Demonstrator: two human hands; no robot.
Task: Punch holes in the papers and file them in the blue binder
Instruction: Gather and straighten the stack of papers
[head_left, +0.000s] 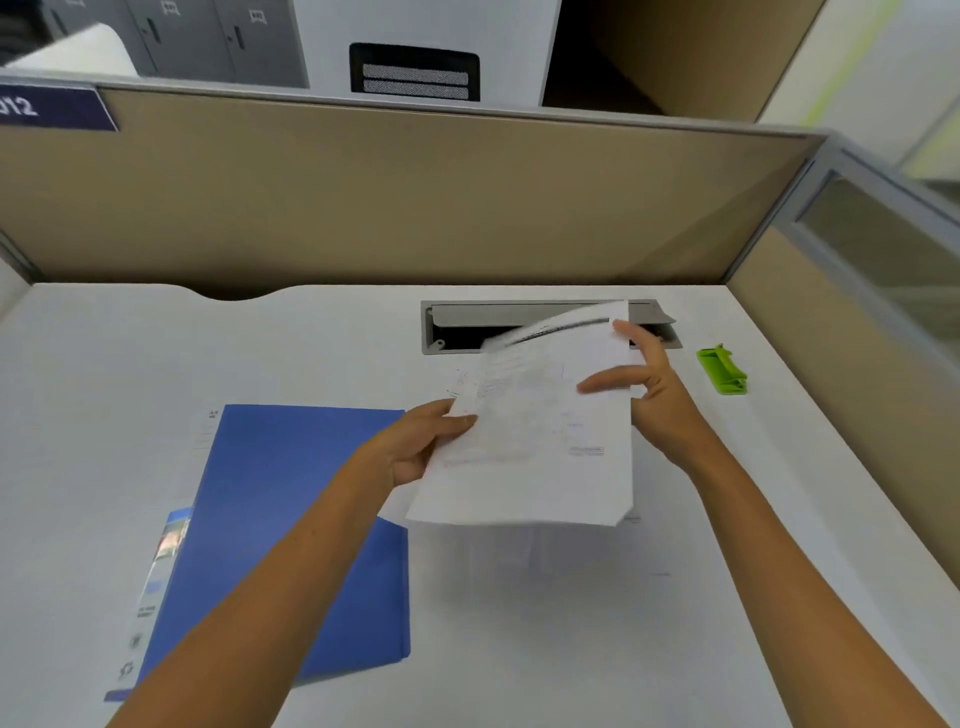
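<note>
Papers above desk, left hand fingers pinching them, right hand fingers straight; closed blue binder alongside.

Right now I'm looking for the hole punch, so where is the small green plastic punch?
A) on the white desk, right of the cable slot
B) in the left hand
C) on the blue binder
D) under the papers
A: the small green plastic punch lies on the white desk, right of the grey cable slot, untouched by either hand.

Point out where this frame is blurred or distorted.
Head view: the papers smear with motion blur at their top edge, print unreadable; the blue binder spine label is soft; wide-angle bending curves the partition; the green punch stays fairly sharp.
</note>
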